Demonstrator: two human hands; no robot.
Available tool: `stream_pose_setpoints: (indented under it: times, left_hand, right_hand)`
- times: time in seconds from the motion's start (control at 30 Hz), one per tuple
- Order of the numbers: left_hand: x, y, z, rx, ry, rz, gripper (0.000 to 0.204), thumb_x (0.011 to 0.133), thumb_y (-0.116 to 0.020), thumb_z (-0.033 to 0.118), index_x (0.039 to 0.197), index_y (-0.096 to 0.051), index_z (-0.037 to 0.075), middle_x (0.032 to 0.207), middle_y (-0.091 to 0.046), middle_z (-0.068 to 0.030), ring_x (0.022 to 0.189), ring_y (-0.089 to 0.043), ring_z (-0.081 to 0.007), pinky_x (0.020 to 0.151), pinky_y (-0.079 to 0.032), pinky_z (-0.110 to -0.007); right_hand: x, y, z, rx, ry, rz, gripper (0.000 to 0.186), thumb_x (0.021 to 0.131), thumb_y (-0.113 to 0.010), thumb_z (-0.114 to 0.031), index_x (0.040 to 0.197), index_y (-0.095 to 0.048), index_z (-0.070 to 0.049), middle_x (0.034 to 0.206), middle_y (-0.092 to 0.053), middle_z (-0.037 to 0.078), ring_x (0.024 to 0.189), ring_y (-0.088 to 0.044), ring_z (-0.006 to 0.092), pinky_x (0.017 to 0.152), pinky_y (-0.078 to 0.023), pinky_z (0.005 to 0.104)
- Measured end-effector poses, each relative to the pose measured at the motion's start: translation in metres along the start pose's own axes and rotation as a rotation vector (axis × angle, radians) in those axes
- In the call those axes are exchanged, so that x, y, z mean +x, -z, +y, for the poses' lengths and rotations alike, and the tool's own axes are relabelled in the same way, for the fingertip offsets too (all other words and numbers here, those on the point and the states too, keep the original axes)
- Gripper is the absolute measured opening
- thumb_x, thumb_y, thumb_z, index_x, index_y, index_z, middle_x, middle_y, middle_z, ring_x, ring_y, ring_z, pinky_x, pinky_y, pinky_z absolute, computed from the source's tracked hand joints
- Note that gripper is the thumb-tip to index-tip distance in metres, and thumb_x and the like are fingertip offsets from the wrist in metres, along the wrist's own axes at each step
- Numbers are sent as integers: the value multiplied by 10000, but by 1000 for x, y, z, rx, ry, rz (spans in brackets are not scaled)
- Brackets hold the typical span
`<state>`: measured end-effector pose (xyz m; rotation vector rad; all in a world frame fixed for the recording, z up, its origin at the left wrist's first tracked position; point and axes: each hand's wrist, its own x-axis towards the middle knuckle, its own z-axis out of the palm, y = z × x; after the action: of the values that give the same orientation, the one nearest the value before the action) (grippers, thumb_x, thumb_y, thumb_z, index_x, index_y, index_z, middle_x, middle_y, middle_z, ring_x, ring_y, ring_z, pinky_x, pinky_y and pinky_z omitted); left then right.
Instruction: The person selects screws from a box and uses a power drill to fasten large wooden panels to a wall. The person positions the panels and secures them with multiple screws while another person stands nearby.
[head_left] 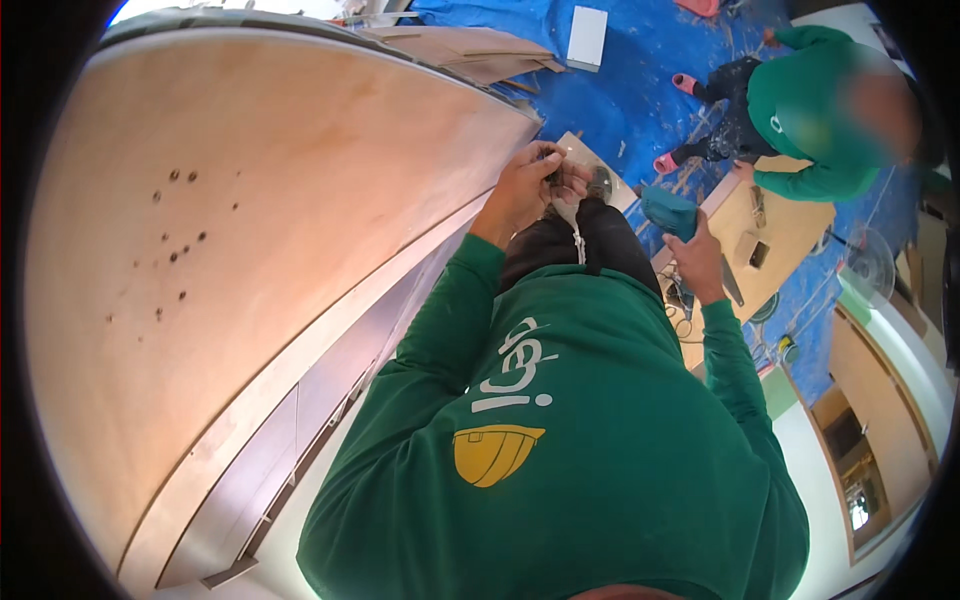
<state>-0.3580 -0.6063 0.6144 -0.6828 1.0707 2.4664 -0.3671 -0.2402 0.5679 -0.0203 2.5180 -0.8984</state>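
Far left: large, pale wood panel (300, 190), tall and bowed by the lens, its face marked with a scatter of small dark spots. Below its lower edge, a greyish flat front (270, 480) runs slantwise toward the middle.

Top, left of centre: thin wooden boards (460, 50) lie stacked, loosely overlapping, beside a blue sheet (640, 85) spread over the floor.

Left hand (540, 185) held out in front of the body, just beside the panel's near end. Fingers bent, palm partly turned up; cannot tell whether anything small sits in the grasp. Beyond it, a pale board (583, 150) lies near the wearer's feet. Further up, a white box (587, 38) sits on the sheet.

Centre: wearer's green top (640, 400), yellow helmet print on the front; dark trousers below.

Right of centre: teal power tool (668, 210) in the right hand (702, 262), fingers wrapped around its grip, body of the tool raised over the near end of a wooden worktable (805, 215).

Right: second person (820, 110) in green top and pink shoes, bent over, one hand at the worktable's edge. Far right, past the table: a round fan (870, 262).
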Motion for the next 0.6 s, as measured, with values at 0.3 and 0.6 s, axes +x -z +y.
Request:
stream_pose_setpoints:
  times: [0.3,0.6]
  left_hand:
    - [-63,71,-40,-391,-138,147,226,1095,-590,68,1288,-608,-50,1037,-657,-91,1025,-706,-253,967,-639,-355]
    - [-78,63,-24,-558,-274,21,301,1081,-632,89,1366,-595,0,1121,-722,-117,1133,-716,-268,947,-645,-360]
  right_hand:
    - [-89,92,-151,822,106,41,609,892,-738,-46,1456,-536,68,1031,-775,138,887,-753,203,762,-598,324]
    - [-97,78,-194,783,204,-43,575,915,-772,-109,1428,-574,59,1125,-757,150,923,-753,210,817,-588,332]
